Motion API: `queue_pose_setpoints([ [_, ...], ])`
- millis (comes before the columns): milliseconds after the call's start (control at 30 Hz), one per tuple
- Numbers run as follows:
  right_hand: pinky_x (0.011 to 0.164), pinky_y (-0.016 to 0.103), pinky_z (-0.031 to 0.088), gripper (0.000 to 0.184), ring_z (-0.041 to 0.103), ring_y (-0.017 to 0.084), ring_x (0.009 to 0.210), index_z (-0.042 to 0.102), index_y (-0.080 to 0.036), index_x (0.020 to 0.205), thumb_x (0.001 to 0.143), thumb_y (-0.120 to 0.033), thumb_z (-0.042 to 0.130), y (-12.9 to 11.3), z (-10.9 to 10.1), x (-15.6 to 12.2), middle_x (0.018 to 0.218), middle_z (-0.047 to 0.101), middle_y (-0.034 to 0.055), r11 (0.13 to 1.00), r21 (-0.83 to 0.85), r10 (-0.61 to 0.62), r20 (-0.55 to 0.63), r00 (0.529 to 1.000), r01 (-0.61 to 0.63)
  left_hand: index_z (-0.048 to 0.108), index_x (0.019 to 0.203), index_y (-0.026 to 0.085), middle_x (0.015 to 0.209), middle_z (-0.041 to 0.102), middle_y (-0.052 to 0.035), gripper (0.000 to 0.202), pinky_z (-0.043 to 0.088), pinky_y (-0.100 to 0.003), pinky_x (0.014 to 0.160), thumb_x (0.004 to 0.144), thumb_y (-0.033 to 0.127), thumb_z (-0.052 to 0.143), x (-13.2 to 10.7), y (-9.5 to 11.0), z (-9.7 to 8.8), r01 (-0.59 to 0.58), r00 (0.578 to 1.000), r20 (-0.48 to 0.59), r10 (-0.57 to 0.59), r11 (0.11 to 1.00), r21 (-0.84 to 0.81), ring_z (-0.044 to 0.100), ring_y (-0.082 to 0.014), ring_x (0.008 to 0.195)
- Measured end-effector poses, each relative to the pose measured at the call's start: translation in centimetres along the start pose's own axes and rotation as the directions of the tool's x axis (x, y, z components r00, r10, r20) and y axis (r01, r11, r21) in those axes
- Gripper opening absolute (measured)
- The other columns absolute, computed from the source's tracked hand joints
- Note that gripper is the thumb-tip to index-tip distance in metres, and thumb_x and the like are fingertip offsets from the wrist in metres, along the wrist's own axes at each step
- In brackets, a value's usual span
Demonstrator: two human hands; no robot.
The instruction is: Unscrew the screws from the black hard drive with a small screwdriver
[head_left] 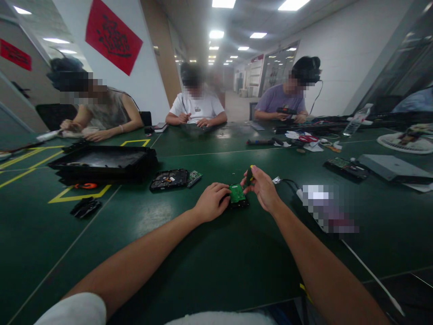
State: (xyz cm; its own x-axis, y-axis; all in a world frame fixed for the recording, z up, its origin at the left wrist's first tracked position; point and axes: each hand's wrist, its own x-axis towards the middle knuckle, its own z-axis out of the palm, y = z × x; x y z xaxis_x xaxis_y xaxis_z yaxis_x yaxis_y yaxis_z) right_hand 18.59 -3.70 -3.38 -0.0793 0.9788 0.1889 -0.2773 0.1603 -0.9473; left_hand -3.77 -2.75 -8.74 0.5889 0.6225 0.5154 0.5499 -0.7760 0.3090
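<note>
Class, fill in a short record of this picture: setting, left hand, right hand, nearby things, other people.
Setting: dark green table in a long, lit room
Left hand: left hand grips a small black drive topped by a green circuit board
Right hand: right hand holds a screwdriver upright at the board's far edge
Nearby: second drive with a loose green board beside it, black tray, water bottle
Other people: three people seated across the table, hands at their own items

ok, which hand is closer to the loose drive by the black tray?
Left. The left hand is right of the drive, apart from it, holding the green board. The right hand, holding a screwdriver, is farther right, past that board.
</note>
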Motion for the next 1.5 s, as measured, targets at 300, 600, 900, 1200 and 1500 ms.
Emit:
queue_pose_setpoints([
  [300,0.057,0.027,0.056,0.046,0.069,0.019,0.078,0.066,-0.023,0.097,0.089,-0.069,0.065,-0.18,0.31,-0.09,0.087,0.069,0.0033,1.0,0.0,-0.003,0.009,1.0,0.003,0.067,0.118,0.022,0.126,0.069,-0.0115,0.022,0.053,-0.052,0.104,0.1,0.026,0.056,0.05,-0.08,0.02,0.001,1.0,0.013,-0.001,1.0,0.015,0.062,-0.0285,0.12],
  [600,0.054,0.025,0.056,0.044,0.068,0.017,0.076,0.062,-0.025,0.094,0.083,-0.066,0.074,-0.19,0.17,-0.09,0.083,0.067,0.0001,1.0,-0.026,0.006,-0.016,1.0,-0.007,0.068,0.118,0.023,0.127,0.069,-0.0111,0.022,0.053,-0.053,0.104,0.099,0.026,0.057,-0.02,0.0,-0.01,0.0,1.0,0.006,0.0,1.0,0.018,0.062,-0.0287,0.12],
  [900,0.058,0.028,0.056,0.058,0.068,0.02,0.079,0.072,-0.02,0.093,0.088,-0.077,0.058,-0.06,0.11,0.15,0.082,0.07,0.0057,1.0,0.018,0.012,-0.014,1.0,-0.012,0.068,0.118,0.023,0.126,0.069,-0.0107,0.022,0.052,-0.051,0.103,0.099,0.026,0.058,-0.11,-0.46,0.43,-0.005,1.0,-0.002,0.005,1.0,0.014,0.062,-0.0284,0.12],
  [1200,0.057,0.027,0.055,0.053,0.067,0.019,0.077,0.073,-0.022,0.091,0.087,-0.074,0.064,-0.03,-0.32,0.22,0.081,0.07,0.005,1.0,-0.011,0.012,-0.007,1.0,-0.012,0.067,0.118,0.022,0.126,0.069,-0.0111,0.022,0.052,-0.051,0.104,0.099,0.026,0.057,-0.11,-0.3,0.29,-0.004,1.0,0.004,0.004,1.0,0.023,0.062,-0.0286,0.12],
  [1500,0.057,0.027,0.056,0.049,0.068,0.019,0.078,0.067,-0.022,0.092,0.088,-0.071,0.065,-0.39,0.24,-0.04,0.083,0.071,0.004,1.0,-0.01,0.01,-0.001,1.0,-0.01,0.068,0.119,0.023,0.126,0.069,-0.0111,0.023,0.053,-0.052,0.103,0.099,0.026,0.058,-0.06,-0.45,0.32,-0.009,1.0,-0.003,0.009,1.0,0.015,0.062,-0.0287,0.12],
])
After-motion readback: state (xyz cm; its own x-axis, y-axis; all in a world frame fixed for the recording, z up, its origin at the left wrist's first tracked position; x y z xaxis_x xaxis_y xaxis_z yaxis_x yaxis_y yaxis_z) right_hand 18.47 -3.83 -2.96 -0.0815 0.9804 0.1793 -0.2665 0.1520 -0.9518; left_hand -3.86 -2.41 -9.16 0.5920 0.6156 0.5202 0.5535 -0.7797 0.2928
